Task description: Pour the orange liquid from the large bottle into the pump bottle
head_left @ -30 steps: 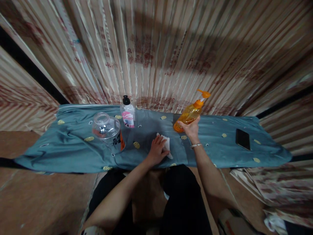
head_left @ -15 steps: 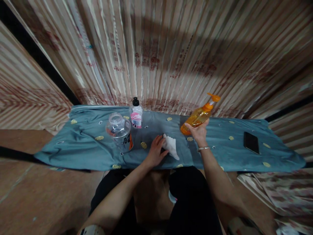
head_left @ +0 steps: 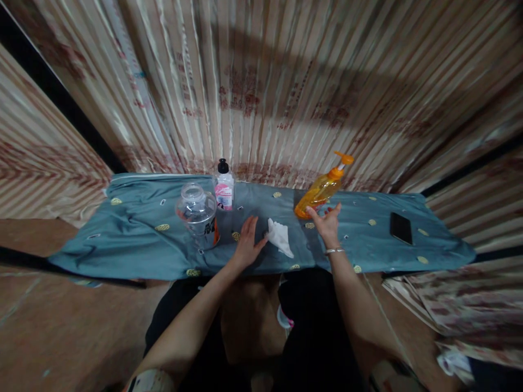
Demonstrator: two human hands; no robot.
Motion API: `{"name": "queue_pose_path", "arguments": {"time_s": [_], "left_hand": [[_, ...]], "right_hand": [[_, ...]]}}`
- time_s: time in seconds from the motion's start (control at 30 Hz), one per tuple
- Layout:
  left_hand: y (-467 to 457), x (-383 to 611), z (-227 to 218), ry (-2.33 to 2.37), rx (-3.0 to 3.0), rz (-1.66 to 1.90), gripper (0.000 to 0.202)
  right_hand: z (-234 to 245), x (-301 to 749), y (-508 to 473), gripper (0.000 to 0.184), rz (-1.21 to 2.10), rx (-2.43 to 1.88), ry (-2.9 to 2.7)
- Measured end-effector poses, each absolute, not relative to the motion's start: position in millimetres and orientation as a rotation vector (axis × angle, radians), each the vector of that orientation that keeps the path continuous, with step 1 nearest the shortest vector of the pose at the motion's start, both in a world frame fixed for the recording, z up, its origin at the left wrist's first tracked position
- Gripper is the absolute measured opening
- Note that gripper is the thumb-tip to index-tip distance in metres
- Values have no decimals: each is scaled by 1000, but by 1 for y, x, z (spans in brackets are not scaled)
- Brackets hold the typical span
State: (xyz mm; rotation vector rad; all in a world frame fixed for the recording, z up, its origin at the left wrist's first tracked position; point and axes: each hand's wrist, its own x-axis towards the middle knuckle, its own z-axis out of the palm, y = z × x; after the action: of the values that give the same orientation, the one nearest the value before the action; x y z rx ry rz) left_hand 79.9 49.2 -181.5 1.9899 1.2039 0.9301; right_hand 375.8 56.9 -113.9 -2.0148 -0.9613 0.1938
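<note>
My right hand hovers just in front of an orange pump bottle, fingers spread and off it. The bottle stands on the blue-grey cloth near the back edge. My left hand lies flat on the cloth with its fingers stretched out. Its thumb is next to a crumpled white tissue. Left of that hand stands a clear jar, with a small black-capped bottle with a pink label behind it.
A black phone lies on the cloth at the right. A striped curtain hangs close behind the covered surface. My legs in dark trousers are below the front edge. Patterned fabric lies on the floor at the lower right.
My right hand has set the orange pump bottle down and opened off it. My left hand has slid left off the tissue, which now lies uncovered.
</note>
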Motion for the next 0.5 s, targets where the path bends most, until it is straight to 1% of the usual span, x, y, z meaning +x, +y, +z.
{"name": "queue_pose_path", "arguments": {"time_s": [0.03,0.07,0.1,0.2,0.23,0.27,0.37,0.5], "left_hand": [[49,80,-182,1197,1987,931,76],[48,80,-183,1190,1983,932,76],[48,80,-185,1186,1977,933,75],[46,81,-188,1180,1945,933,74],[46,81,-189,1177,1930,933,74],[46,81,-190,1172,1913,934,75],[46,79,-190,1151,1844,952,75],[46,74,-187,1131,1712,997,74]], "right_hand": [[-115,372,49,127,210,-2051,-942],[-117,368,41,116,224,-2079,-952],[-120,362,33,101,244,-2094,-1007],[-129,338,13,46,336,-2090,-1234],[-132,330,9,32,369,-2084,-1272],[-134,321,7,23,434,-2080,-1343],[-135,301,9,22,615,-1989,-1370],[-132,289,19,25,688,-1818,-1349]]}}
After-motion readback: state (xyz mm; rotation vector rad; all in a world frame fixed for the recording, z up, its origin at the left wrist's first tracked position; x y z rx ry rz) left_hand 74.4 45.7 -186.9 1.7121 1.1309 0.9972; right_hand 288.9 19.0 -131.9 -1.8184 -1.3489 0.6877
